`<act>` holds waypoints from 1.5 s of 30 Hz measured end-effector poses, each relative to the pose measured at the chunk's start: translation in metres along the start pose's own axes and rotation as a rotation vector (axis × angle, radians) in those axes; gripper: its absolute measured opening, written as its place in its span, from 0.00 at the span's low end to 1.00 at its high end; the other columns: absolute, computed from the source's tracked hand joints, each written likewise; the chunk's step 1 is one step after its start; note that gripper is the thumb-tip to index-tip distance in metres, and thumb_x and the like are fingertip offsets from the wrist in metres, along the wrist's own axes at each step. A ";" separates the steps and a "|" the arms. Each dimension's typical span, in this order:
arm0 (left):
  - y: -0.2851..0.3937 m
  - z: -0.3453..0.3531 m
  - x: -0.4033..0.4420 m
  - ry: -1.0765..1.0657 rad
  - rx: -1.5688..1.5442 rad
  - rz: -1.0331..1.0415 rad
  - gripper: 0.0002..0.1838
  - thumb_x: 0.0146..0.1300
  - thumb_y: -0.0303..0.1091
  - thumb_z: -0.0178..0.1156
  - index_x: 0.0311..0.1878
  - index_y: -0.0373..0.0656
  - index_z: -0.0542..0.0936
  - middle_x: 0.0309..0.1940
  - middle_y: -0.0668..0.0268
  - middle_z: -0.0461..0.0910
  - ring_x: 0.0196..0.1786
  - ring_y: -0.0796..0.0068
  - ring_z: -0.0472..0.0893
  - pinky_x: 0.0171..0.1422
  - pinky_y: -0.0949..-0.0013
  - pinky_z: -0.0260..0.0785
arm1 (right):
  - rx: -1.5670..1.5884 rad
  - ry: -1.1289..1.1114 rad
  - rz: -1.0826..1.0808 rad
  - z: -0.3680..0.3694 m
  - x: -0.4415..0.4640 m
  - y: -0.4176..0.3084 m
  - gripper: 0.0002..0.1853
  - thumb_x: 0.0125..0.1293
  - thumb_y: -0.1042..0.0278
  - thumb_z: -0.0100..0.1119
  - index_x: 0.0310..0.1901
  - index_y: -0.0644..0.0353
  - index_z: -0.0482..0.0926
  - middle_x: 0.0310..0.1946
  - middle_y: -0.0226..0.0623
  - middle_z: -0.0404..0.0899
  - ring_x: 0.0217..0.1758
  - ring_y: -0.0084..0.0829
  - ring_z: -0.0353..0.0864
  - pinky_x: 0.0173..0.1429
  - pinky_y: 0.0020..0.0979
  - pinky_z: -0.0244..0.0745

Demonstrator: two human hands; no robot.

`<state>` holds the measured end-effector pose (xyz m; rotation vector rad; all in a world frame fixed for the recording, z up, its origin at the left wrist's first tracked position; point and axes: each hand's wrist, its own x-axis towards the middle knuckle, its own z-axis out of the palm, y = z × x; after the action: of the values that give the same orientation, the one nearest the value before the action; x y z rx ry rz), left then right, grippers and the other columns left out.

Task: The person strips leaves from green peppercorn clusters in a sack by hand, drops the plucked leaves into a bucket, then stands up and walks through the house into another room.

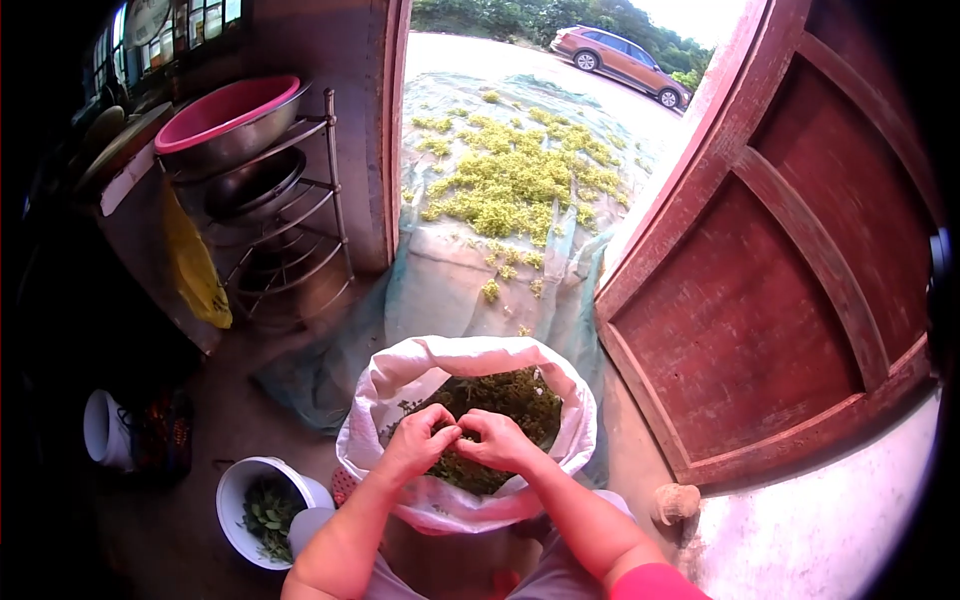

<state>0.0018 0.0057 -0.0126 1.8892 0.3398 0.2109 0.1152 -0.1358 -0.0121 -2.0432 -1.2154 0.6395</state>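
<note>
A white woven sack [575, 390] stands between my knees with its rim rolled outward. Dark green plant material [512, 398] fills the part of its inside that shows. Over the sack's mouth, my left hand [418, 442] and my right hand [496, 440] meet, thumbs and forefingers pinched together. Whatever lies between the fingertips is too small or too hidden to name. To the left of the sack a white bucket [232, 492] holds green leafy sprigs [270, 515].
A net sheet [450, 285] spread with yellow-green plants [510, 180] runs out through the doorway. The red wooden door [720, 310] stands open on the right. A metal rack [338, 200] with basins [235, 130] is at left. Outside, a car [625, 62] is parked.
</note>
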 end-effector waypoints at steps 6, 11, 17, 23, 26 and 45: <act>0.000 0.003 0.001 0.129 -0.035 0.093 0.07 0.59 0.31 0.61 0.34 0.37 0.76 0.27 0.59 0.78 0.31 0.70 0.78 0.39 0.68 0.71 | 0.489 -0.129 0.054 0.001 0.002 0.007 0.13 0.59 0.64 0.63 0.42 0.63 0.81 0.36 0.35 0.79 0.41 0.23 0.78 0.48 0.28 0.73; -0.007 0.006 0.005 0.264 -0.179 0.007 0.06 0.62 0.30 0.60 0.35 0.38 0.76 0.25 0.65 0.77 0.30 0.77 0.75 0.38 0.70 0.68 | 0.579 0.086 0.179 -0.003 0.006 -0.002 0.10 0.61 0.65 0.61 0.34 0.64 0.80 0.25 0.27 0.78 0.29 0.15 0.73 0.34 0.22 0.71; -0.006 0.010 0.006 0.214 -0.621 -0.108 0.05 0.68 0.34 0.58 0.38 0.45 0.73 0.22 0.79 0.68 0.19 0.91 0.64 0.20 0.84 0.53 | 0.932 0.119 0.247 0.000 0.007 -0.003 0.08 0.64 0.63 0.62 0.39 0.58 0.79 0.27 0.18 0.74 0.26 0.09 0.67 0.28 0.15 0.61; -0.025 -0.019 0.017 0.338 -1.174 -0.063 0.06 0.70 0.33 0.53 0.39 0.42 0.72 0.28 0.69 0.71 0.22 0.86 0.67 0.16 0.83 0.55 | 1.286 0.105 0.354 -0.016 0.004 0.001 0.09 0.67 0.65 0.58 0.44 0.59 0.78 0.35 0.26 0.80 0.31 0.17 0.79 0.34 0.22 0.77; -0.024 -0.027 0.014 0.220 -1.308 -0.105 0.07 0.71 0.33 0.50 0.38 0.41 0.72 0.29 0.66 0.71 0.24 0.83 0.68 0.16 0.83 0.57 | 1.574 0.277 0.538 -0.017 0.004 0.004 0.15 0.70 0.61 0.47 0.51 0.59 0.75 0.33 0.33 0.81 0.25 0.25 0.80 0.24 0.27 0.76; -0.020 -0.023 0.008 0.061 -1.369 -0.324 0.04 0.67 0.33 0.53 0.37 0.45 0.73 0.32 0.61 0.79 0.33 0.68 0.81 0.22 0.75 0.73 | 1.569 -0.183 0.370 0.001 -0.013 0.000 0.11 0.66 0.63 0.52 0.47 0.58 0.74 0.36 0.29 0.78 0.33 0.22 0.79 0.31 0.26 0.77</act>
<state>0.0001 0.0349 -0.0239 0.4702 0.3860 0.1982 0.1089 -0.1466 -0.0114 -0.8065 -0.1043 1.3685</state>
